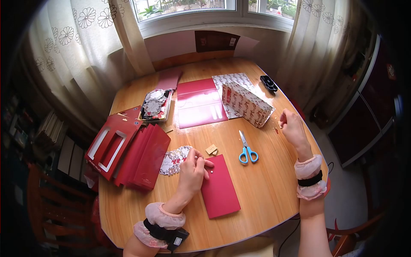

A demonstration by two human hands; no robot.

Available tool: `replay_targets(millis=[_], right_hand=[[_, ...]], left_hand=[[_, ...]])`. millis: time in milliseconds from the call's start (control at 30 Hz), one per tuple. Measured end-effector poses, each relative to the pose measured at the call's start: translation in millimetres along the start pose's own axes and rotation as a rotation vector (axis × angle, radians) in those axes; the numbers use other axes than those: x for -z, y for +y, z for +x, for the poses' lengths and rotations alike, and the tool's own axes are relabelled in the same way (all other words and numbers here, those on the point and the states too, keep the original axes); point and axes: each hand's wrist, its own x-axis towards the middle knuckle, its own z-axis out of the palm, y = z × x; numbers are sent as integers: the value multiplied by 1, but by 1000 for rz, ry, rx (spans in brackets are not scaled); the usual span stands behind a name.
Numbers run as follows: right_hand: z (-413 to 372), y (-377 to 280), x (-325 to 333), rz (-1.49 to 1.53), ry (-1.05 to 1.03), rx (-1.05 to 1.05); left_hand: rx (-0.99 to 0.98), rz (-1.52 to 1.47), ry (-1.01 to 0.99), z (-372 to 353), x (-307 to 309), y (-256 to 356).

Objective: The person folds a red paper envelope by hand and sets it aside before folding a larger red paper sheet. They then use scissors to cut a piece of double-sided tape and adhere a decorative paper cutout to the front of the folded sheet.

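My left hand [192, 171] rests on the left edge of a dark red card [220, 188] that lies flat near the table's front, fingers curled with a tiny white bit by the fingertips. Under and left of it lies a patterned doily [172, 160]. My right hand [292, 126] hovers at the table's right edge, fingers pinched on something small and pale that I cannot make out. Blue-handled scissors [247, 150] lie between the hands, and a small tan piece [211, 149] sits just above the card.
A stack of red folded boxes [128, 150] lies at the left. A tin of doilies [155, 105], a pink-red sheet [200, 103], a patterned gift box [247, 104] and a black item [269, 83] lie further back. The wooden table [265, 192] ends close at the right.
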Motion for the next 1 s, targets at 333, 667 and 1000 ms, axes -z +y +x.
replay_targets(millis=[333, 667, 1000], right_hand=[[-3, -31, -6, 58, 134, 39], [-71, -142, -25, 351, -117, 701], [-30, -148, -56, 462, -316, 611]], left_hand=[[3, -25, -2, -1, 0, 0], [-19, -19, 11, -3, -1, -2], [12, -54, 36, -5, 3, 3]])
